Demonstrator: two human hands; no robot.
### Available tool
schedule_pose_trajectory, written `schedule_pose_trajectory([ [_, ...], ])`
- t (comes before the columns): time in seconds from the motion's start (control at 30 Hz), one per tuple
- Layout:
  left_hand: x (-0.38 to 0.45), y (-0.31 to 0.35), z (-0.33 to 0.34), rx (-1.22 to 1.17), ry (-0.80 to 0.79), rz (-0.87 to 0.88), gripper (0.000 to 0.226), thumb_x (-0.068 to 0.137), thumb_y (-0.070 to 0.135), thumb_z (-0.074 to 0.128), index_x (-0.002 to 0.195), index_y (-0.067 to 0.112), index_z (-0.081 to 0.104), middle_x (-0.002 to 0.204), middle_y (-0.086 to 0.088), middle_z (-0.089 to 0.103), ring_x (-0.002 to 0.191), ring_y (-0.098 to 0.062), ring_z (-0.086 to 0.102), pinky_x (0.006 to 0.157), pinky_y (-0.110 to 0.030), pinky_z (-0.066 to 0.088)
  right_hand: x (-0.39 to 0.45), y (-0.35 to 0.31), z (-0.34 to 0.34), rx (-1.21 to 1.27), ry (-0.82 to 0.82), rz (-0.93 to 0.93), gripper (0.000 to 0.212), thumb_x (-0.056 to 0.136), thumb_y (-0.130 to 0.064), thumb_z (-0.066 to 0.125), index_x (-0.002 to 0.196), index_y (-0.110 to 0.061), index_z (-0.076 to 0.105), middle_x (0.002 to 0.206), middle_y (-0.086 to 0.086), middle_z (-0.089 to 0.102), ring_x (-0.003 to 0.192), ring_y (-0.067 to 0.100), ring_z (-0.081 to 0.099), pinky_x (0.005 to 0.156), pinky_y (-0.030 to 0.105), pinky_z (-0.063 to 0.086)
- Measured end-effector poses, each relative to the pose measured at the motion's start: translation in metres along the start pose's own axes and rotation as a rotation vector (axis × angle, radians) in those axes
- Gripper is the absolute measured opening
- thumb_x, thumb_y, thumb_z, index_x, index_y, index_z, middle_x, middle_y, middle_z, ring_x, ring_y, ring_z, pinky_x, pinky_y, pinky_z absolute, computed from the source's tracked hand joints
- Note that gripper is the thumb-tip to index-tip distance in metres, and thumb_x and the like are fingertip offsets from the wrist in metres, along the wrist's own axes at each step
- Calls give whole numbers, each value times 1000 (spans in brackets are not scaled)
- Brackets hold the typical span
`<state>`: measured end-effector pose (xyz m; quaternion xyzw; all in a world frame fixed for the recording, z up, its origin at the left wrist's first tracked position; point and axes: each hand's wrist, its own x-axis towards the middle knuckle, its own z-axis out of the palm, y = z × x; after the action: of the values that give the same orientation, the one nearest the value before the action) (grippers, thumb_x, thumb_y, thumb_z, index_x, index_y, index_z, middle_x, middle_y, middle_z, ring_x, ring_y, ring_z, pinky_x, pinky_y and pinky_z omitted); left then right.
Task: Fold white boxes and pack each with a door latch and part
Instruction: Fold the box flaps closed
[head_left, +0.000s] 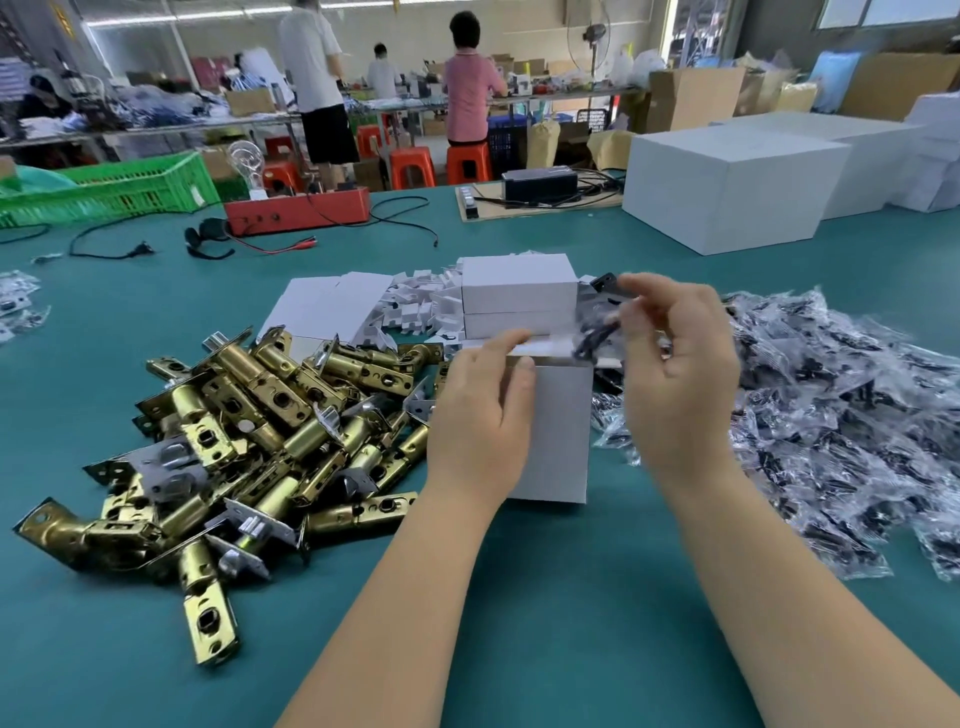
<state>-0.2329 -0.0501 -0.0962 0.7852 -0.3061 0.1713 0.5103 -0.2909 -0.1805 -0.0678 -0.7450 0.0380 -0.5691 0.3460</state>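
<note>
The left hand (480, 415) gripped the white box (558, 431) on the green table (571, 597) while the right hand (680, 374) pinched a bagged part (597, 332) above its open top.

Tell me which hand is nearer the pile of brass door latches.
Left. The left hand holds the white box right beside the latch pile; the right hand is across the box, pinching a bagged part.

teal table (571, 597), brass door latches (249, 441) heaped left, bagged parts (841, 431) right, white boxes (519, 296) behind
</note>
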Motion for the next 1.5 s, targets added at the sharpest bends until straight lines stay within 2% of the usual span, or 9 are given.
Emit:
schedule_pose_trajectory([
  [0.17,-1,4,1,-67,1,5,34,97,29,39,116,12,61,101,-5,56,92,-12,50,78,-25,39,-17,-16,16,-52,-181,-96,18,89,-9,61,102,-3,71,97,11,62,84,25,61,71,40,54],
  [0.33,-2,5,0,31,19,86,35,96,30,41,112,10,65,101,-10,61,90,-10,48,75,-15,38,-11,-12,11,-148,-348,55,38,86,-34,59,111,-8,69,101,5,69,97,17,56,88,24,38],
  [0.43,-3,6,-3,76,43,164,41,91,35,41,111,10,68,98,-9,62,88,-12,50,73,-27,43,-11,-13,12,-182,-401,118,47,86,-46,51,116,-14,69,102,2,70,103,21,56,92,31,40],
  [0.63,-6,11,-6,-133,106,121,23,84,37,55,105,29,56,92,12,57,83,-4,56,62,-16,46,-6,-7,7,51,-304,222,15,93,-21,58,98,-21,72,84,-2,69,84,17,61,75,31,47],
  [0.83,1,10,-10,-479,104,-26,10,76,21,53,72,22,63,65,14,58,64,-4,50,59,-18,40,-4,-12,3,115,-268,181,24,84,-27,66,88,-50,58,78,-29,62,79,10,54,75,18,45],
  [1.13,4,1,-4,-390,113,-149,22,76,15,49,74,31,65,71,25,65,70,7,56,62,-9,42,-1,-15,-1,-116,-336,-137,8,81,-9,65,79,-6,72,67,-5,60,73,17,46,72,22,40],
  [1.23,5,1,-4,-352,121,-140,21,77,18,49,74,33,63,71,26,64,68,7,56,60,-9,41,1,-15,-4,-147,-513,-163,27,86,-22,56,67,-8,70,71,3,60,76,28,46,73,39,40],
  [1.37,5,1,-4,-404,102,-191,16,76,25,52,73,33,65,71,20,66,71,1,59,65,-15,46,-1,-17,-3,-207,-611,-113,42,90,-46,35,52,-30,42,85,3,51,85,28,41,79,36,32],
  [1.5,9,-1,-8,-452,196,-253,16,77,22,55,73,31,67,65,19,65,64,0,57,59,-15,44,0,-12,-1,-232,-507,-83,30,84,-44,61,76,-17,73,85,5,52,87,27,44,79,26,29],
])
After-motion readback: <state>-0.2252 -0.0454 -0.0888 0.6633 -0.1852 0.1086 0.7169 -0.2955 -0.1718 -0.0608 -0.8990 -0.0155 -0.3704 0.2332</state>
